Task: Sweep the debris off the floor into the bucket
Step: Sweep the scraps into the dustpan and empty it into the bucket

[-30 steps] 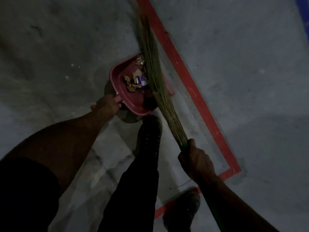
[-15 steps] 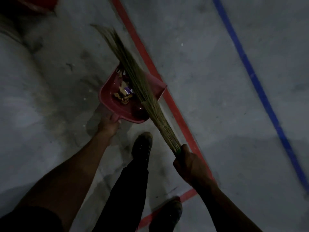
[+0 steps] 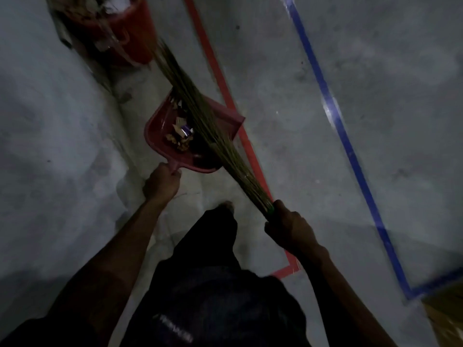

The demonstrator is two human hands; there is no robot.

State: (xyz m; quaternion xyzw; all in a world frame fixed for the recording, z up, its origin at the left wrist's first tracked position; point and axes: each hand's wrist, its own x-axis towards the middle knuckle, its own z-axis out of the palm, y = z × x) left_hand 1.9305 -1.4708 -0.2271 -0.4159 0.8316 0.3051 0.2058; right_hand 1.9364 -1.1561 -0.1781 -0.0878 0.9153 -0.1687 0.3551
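My left hand [image 3: 162,182] grips the handle of a red dustpan [image 3: 160,126], held above the grey floor. Debris [image 3: 181,137] of paper scraps and wrappers lies in the pan. My right hand [image 3: 290,227] grips the base of a grass broom [image 3: 208,126], whose bristles lie across the pan's right side and reach up toward a red bucket [image 3: 130,28]. The bucket stands at the top left, with rubbish inside it.
A red tape line [image 3: 215,68] runs diagonally beside the pan and a blue tape line [image 3: 333,111] further right. My dark trouser leg and shoe [image 3: 225,205] are below the pan. A cardboard piece [image 3: 446,314] shows at the bottom right.
The view has shifted so the red bucket came into sight at the top left. Both hands have carried the dustpan and broom closer to the bucket; the grips are unchanged.
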